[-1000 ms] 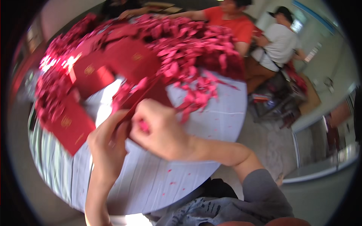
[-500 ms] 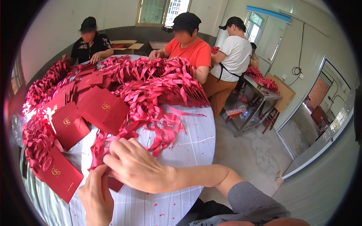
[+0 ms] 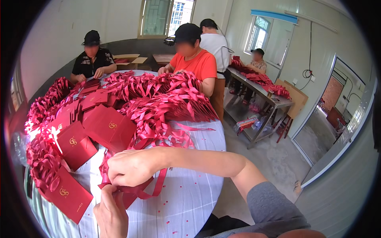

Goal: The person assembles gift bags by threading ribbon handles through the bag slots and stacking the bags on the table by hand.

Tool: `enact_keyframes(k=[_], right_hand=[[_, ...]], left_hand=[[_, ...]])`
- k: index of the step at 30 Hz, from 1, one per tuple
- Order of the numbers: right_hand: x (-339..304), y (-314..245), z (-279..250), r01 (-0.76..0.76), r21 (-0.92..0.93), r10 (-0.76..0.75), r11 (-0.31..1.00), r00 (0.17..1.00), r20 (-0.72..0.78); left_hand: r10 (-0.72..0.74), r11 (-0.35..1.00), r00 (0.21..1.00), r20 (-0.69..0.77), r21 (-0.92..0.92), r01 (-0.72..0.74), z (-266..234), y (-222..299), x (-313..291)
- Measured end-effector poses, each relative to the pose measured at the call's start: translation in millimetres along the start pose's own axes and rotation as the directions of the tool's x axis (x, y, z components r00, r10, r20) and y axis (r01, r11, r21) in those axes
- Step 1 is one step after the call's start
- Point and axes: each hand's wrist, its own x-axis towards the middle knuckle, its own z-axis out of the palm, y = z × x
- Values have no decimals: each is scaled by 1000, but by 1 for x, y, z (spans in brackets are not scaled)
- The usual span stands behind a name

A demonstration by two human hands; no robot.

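Close to the table's near edge, my left hand (image 3: 111, 212) is closed, thumb and finger pinching the top edge of a red paper bag (image 3: 134, 198) with ribbon. My right hand (image 3: 133, 168) is curled just above it, gripping a red satin ribbon (image 3: 149, 193) that loops out to the right below the wrist. The fingertips of the right hand are partly hidden, and most of the bag is behind my hands. Beside my left hand lies a flat red bag (image 3: 67, 194) with a gold emblem. Further stacks of red bags (image 3: 111, 127) lie beyond.
Long rows of ribboned bags (image 3: 158, 89) cover the far part of the round table with its white cloth (image 3: 190, 198). Across it sit a person in black (image 3: 93, 59) and one in orange (image 3: 194, 63). A metal side table (image 3: 274, 101) with red ribbons stands right. Red scraps dot the cloth.
My right hand has turned over and drawn the ribbon, which now shows as a loop to the right. The view has shifted slightly, showing another seated person at the side table.
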Motion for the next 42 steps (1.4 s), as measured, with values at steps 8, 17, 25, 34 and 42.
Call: enact_keyframes(k=[8,17,25,34,42], right_hand=[[7,-2,-12,-121,6,120,993,991,67],[19,-7,2,-185,3,185,983,982,-23],[7,13,25,-49,106,84,993,932,-351],[21,13,31,-35,99,75,994,896,-438],[31,11,-7,-37,85,69,996,908,-414]], left_hand=[[47,999,997,-55,30,-45,11,1,5],[122,992,971,-204,-14,-127,17,-12,-2],[249,965,912,-327,7,-262,19,-13,7],[216,972,932,-291,-29,-234,5,-22,11],[233,970,941,-245,-15,-244,11,-20,10]])
